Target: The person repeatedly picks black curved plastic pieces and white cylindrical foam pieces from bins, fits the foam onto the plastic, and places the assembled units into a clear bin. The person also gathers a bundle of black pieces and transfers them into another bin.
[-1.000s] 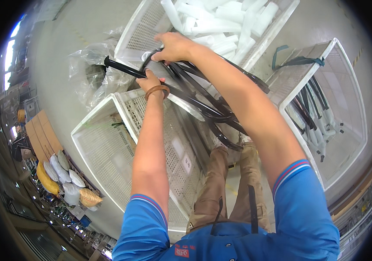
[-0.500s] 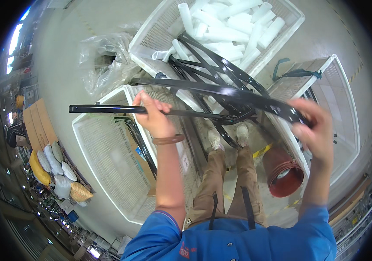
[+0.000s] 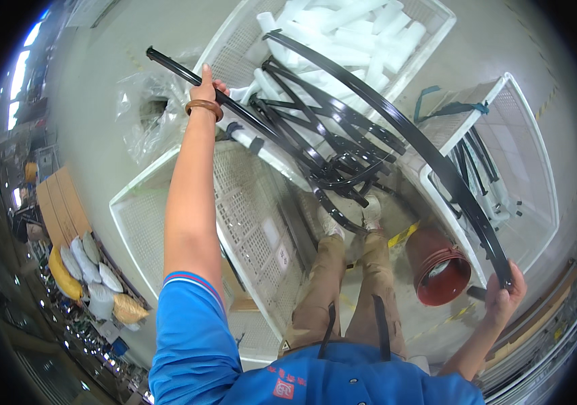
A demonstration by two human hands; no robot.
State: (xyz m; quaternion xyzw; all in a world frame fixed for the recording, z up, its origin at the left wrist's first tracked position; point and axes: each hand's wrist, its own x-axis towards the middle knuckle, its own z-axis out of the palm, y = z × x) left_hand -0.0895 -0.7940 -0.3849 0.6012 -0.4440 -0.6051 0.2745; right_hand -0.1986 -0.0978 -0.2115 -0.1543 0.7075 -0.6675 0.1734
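My left hand (image 3: 204,92) is wrapped round a long, straight, glossy black bar (image 3: 258,123), near its far left end. At the lower right, my right hand (image 3: 506,294) grips the near end of a broad, curved black bar (image 3: 440,160). This bar arcs up to the far crate. Between my hands, several tangled black bars (image 3: 339,139) lie over the crate's near edge, above my feet. The straight bar runs into this tangle, so I cannot tell whether the two held bars are joined.
Ahead stands a white crate (image 3: 448,28) of white foam tubes (image 3: 332,37). White mesh crates stand at left (image 3: 141,177) and right (image 3: 546,177), the right one with black bars inside. A red-brown bucket (image 3: 445,251) sits by my feet. Clear plastic sheeting (image 3: 141,111) lies far left.
My left hand has moved up and left, tilting the straight bar. My right hand has swung down and right with the curved bar's end, so my hands are farther apart.
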